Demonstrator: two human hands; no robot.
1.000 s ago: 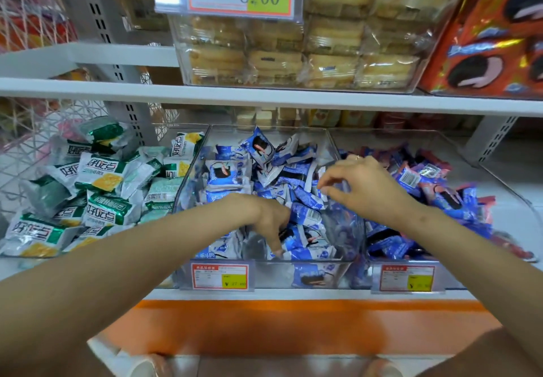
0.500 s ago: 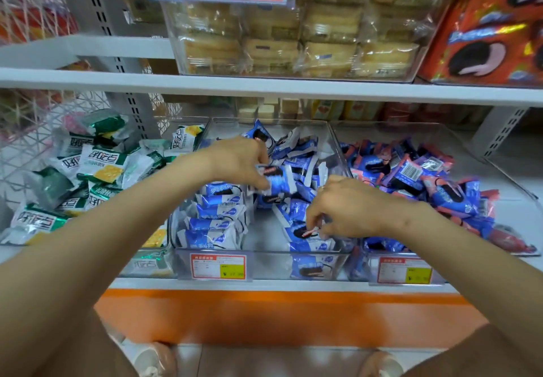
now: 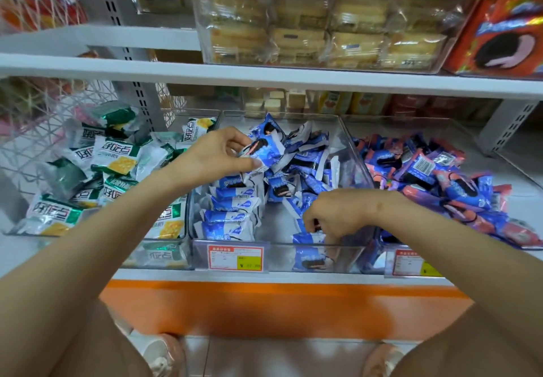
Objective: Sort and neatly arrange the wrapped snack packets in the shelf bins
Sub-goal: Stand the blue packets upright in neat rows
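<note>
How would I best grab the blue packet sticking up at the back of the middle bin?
Probably pinch the blue packet by its raised top edge, coming down from above. That end pokes clear of the pile, while its lower part is buried in it.

packets [image 3: 227,210] in middle bin [image 3: 348,141]

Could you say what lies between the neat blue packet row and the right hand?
Head view: bare floor of the clear plastic bin separates the blue packet row and right hand.
</note>
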